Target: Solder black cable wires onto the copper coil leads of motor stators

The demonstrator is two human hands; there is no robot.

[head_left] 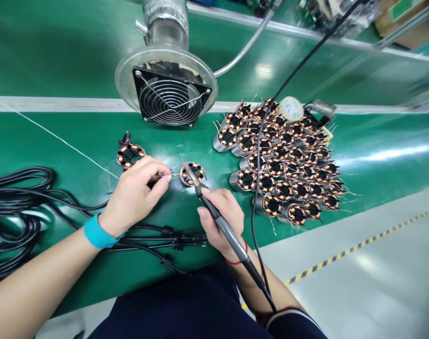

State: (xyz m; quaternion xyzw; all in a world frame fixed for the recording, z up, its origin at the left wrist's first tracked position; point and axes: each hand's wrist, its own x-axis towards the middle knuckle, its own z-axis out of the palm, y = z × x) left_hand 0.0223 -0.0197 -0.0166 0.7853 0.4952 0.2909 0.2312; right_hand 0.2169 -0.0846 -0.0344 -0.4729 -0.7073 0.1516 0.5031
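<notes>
My right hand [223,219] is closed round the grey handle of a soldering iron [219,221]. The iron's tip points up and left, across a small motor stator [193,174] with copper windings; whether it touches the stator I cannot tell. Between thumb and forefinger, my left hand [140,188] pinches the end of a black cable [156,179], just left of that stator. Thin wires [175,172] run between the fingertips and the stator. Just behind my left hand is another copper-wound stator [130,155], partly covered by it, with a black piece at its top.
Many upright stators [281,165] crowd the right of the green table [217,122]. A fan with a wire guard [172,101] faces me at the back. Coiled black cables [20,202] lie left, cable ends with black fittings [177,240] in front. The iron's cord [258,165] crosses the stators.
</notes>
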